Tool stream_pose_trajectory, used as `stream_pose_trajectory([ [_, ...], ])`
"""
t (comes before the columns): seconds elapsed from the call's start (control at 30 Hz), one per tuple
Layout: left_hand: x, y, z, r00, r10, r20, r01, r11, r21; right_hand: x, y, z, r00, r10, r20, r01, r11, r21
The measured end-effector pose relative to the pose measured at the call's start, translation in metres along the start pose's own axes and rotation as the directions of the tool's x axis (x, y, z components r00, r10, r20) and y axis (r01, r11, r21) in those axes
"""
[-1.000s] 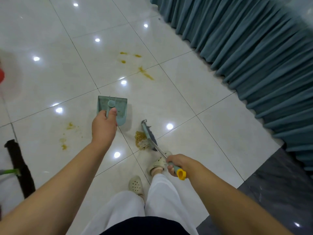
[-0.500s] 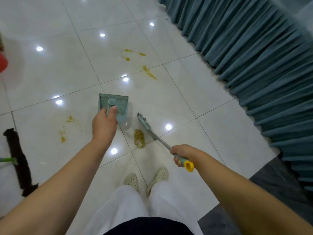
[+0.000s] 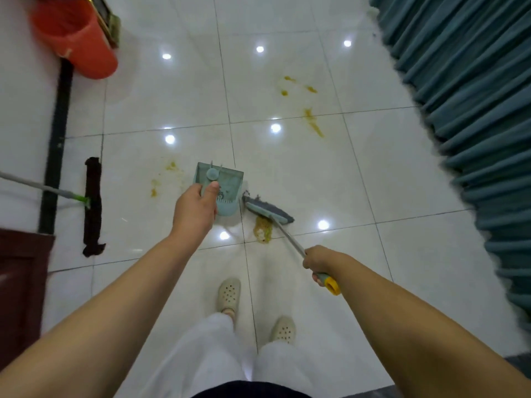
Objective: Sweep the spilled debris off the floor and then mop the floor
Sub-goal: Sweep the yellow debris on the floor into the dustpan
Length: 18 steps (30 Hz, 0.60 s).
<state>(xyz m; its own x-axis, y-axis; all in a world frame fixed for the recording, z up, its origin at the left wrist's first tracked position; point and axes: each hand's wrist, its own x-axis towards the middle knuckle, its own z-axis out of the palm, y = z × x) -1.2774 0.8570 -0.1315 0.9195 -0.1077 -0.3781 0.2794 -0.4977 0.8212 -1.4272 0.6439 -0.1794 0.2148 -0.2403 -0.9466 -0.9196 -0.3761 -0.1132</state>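
Curling round the dustpan (image 3: 222, 191) handle, the left hand (image 3: 194, 211) holds it above the white floor (image 3: 330, 173); the right hand (image 3: 317, 261) grips the broom (image 3: 268, 212) handle, bristles touching the yellow debris pile (image 3: 262, 232). A mop (image 3: 92, 206) lies well left.

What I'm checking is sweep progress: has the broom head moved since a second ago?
Yes. The broom head swung from right of the debris pile to beyond it.

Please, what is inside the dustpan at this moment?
The dustpan shows only a few dark specks on its bare inner surface; the left hand covers part of it. The yellow debris pile lies on the floor beside the broom.
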Motion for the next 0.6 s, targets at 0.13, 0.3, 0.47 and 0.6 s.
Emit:
stream_pose_trajectory([
  [0.13, -0.036, -0.010, 0.019, 0.996, -0.036, -0.080, 0.034, 0.999, -0.025, -0.001, 0.045, -0.001, 0.999, -0.034, -0.006, 0.032, 0.978, -0.205],
  [0.3, -0.078, -0.026, 0.041, 0.981, -0.068, -0.184, 0.062, 0.997, -0.040, -0.004, 0.096, -0.004, 0.999, -0.030, -0.032, 0.017, 0.941, -0.339],
  [0.47, -0.115, -0.041, 0.052, 0.964, -0.092, -0.250, 0.081, 0.995, -0.054, -0.015, 0.134, -0.010, 0.999, 0.004, -0.049, -0.024, 0.913, -0.407],
  [0.6, -0.135, -0.051, 0.049, 0.953, -0.112, -0.282, 0.086, 0.991, -0.104, -0.028, 0.145, -0.023, 0.993, -0.062, -0.096, 0.009, 0.879, -0.477],
])
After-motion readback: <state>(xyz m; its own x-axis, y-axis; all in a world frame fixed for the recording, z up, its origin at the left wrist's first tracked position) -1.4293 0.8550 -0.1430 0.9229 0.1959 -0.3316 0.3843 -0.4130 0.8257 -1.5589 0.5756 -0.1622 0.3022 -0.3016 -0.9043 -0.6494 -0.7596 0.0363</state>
